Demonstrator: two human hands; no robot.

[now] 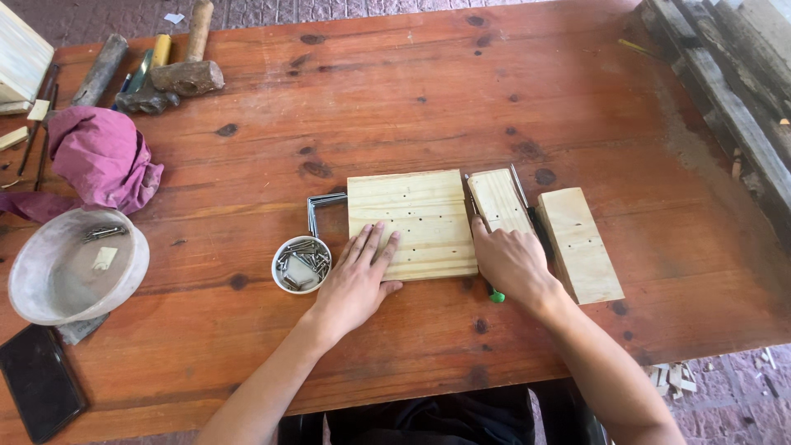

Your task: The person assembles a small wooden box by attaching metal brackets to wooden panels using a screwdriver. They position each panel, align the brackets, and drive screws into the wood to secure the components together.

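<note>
On the reddish wooden table (428, 82), the left hand (358, 280) lies flat with fingers spread on the near left corner of the square pale board (412, 218), while the right hand (512, 262), fingers curled, grips a green-tipped pencil (495, 294) against the narrow wood block (500, 200) just right of it.

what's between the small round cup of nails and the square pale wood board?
Head view: only the left hand lies between the small round cup of nails and the square pale wood board, fingers flat on the board. Above it, bare reddish wooden table.
</note>
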